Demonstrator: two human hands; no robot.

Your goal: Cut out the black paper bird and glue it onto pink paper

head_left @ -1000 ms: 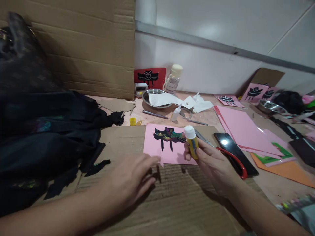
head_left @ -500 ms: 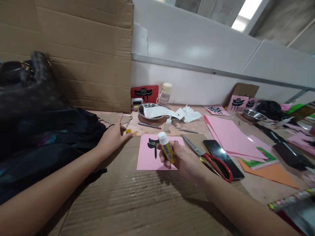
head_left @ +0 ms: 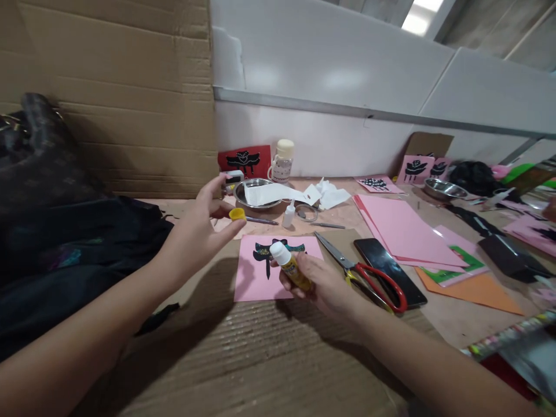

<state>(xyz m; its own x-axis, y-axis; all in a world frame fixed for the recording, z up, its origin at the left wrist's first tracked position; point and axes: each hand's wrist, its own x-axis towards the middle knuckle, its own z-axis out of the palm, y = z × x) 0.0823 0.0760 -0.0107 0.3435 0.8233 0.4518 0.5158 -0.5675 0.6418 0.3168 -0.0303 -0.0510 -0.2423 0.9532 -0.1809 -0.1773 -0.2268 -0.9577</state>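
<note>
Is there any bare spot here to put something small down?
Yes. The biggest is the brown cardboard on the near side of the pink card, between the forearms. A smaller one is the tabletop bordered by the phone and orange paper. It is crowded along the back, around the metal bowl, white paper and small bottle.

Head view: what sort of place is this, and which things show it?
Probably a craft workspace, judging by the yellow cylindrical glue stick, red-handled metal scissors and pink paper sheets.
</note>
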